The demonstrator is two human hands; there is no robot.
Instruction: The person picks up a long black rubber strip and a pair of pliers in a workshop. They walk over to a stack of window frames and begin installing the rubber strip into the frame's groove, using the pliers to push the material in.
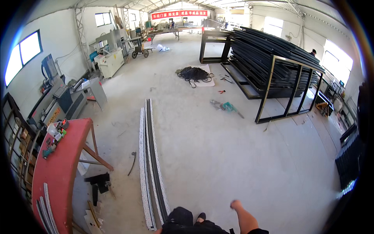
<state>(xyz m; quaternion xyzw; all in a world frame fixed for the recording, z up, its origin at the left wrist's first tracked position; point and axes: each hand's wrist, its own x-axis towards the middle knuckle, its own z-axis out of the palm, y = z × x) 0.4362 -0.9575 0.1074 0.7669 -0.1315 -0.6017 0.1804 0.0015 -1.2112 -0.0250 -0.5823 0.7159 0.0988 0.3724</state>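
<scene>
And first up, a wide sweep of pale floor (265,163)! Over to the right, straight to the big one: a stack of black frames (265,58), piled high. Just at the near end, upright, a barred open frame (293,91). Across to the left now, a red counter (62,156).

Now in close, to the long profiles (154,160)! Down on the floor, left of centre, running away lengthwise side by side, pale patterned film along the edges. Probably stiff in short spans but whippy end to end; likely light for such length, maybe slick on the film, easily scratched. Best taken from beneath, near the middle for balance, or at two points well apart against sagging.

Further up, a dark tangled heap (193,74); nearer, a teal power tool (228,107).

On to the right hand (235,204): low in view, well apart from the profiles, nothing seen in the grip, too blurred to tell wide from narrow. Left hand all but hidden, perhaps just a sliver of skin (158,231) beside the profiles' near ends; no telling wide, narrow or holding. Smallest of all, red-handled pliers (222,92) beyond the tool.
</scene>
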